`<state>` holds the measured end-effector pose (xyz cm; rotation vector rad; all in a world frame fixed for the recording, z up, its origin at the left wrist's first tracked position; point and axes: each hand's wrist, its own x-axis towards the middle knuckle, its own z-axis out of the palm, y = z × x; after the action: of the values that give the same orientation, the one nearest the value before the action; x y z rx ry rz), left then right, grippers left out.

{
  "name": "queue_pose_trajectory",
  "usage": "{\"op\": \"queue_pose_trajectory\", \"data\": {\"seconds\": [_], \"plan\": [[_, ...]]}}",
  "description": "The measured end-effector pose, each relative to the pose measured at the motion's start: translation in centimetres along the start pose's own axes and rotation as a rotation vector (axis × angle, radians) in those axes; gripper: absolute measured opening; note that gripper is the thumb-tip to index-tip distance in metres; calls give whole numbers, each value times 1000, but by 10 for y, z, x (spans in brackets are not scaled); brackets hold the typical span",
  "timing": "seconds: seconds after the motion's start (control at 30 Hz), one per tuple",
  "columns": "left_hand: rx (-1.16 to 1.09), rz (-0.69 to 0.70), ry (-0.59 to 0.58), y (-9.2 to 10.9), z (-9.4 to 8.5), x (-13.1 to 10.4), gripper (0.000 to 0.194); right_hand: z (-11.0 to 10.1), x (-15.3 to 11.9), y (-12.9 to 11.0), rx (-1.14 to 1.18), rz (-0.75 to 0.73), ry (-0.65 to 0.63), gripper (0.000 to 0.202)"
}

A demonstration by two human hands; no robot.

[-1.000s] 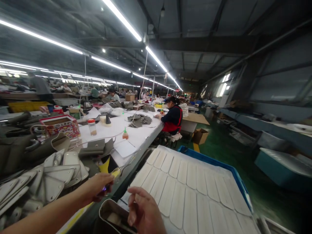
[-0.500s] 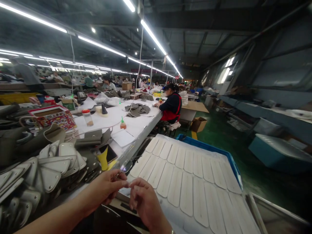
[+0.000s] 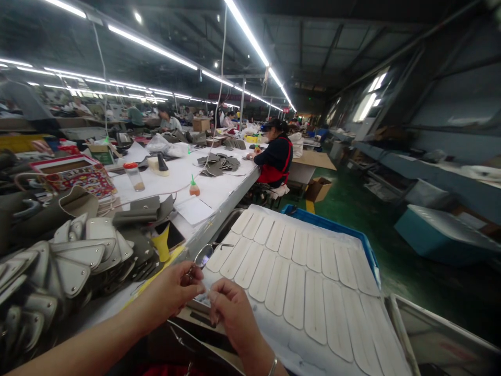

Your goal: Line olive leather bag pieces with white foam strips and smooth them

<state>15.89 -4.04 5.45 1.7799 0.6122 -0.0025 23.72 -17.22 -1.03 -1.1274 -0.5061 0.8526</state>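
A pair of glasses [image 3: 203, 256] is in my left hand [image 3: 178, 290], its lens and one thin arm sticking out above the fingers. My right hand [image 3: 230, 308] is closed close beside it, fingertips pinched; what they hold, if anything, is too small to make out. A narrow gap separates the two hands. To their right, rows of pale rounded strips [image 3: 295, 297] lie on a white sheet over a blue crate [image 3: 332, 222]. Left of my hands, grey pieces with metal rivets [image 3: 74, 269] are heaped on the white table [image 3: 219, 196].
A yellow piece [image 3: 162, 244] lies by a dark flat object at the table edge. Farther back stand an orange-tipped bottle [image 3: 194, 188], a red-lidded jar [image 3: 134, 176] and a patterned box [image 3: 78, 177]. A person in a red apron [image 3: 276, 154] sits beyond the crate.
The fingertips of my two hands have moved slightly apart. More of the glasses shows above my left hand. The view has shifted a little, and the surroundings sit slightly higher.
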Motion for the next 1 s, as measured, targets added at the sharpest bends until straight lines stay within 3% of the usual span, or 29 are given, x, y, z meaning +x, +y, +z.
{"op": "queue_pose_trajectory", "data": {"seconds": [0.13, 0.3, 0.43, 0.6, 0.83, 1.0], "plan": [[47, 39, 20, -8, -1, 5, 23, -2, 0, -4, -236, -27, 68, 12], [-31, -45, 13, -10, 1, 6, 29, -3, -3, -10, -534, -154, 148, 12], [-109, -77, 2, -8, 2, 4, 34, -5, -3, -11, -426, -80, 101, 12], [-191, -85, -3, -6, 2, 1, 37, -6, -3, -13, -293, -68, 144, 33], [-201, -120, 3, 2, 3, -5, 43, -4, -4, -17, -431, -30, 91, 15], [-69, -56, -34, -7, 3, -6, 40, -6, -7, -26, -513, -60, 134, 15]]}}
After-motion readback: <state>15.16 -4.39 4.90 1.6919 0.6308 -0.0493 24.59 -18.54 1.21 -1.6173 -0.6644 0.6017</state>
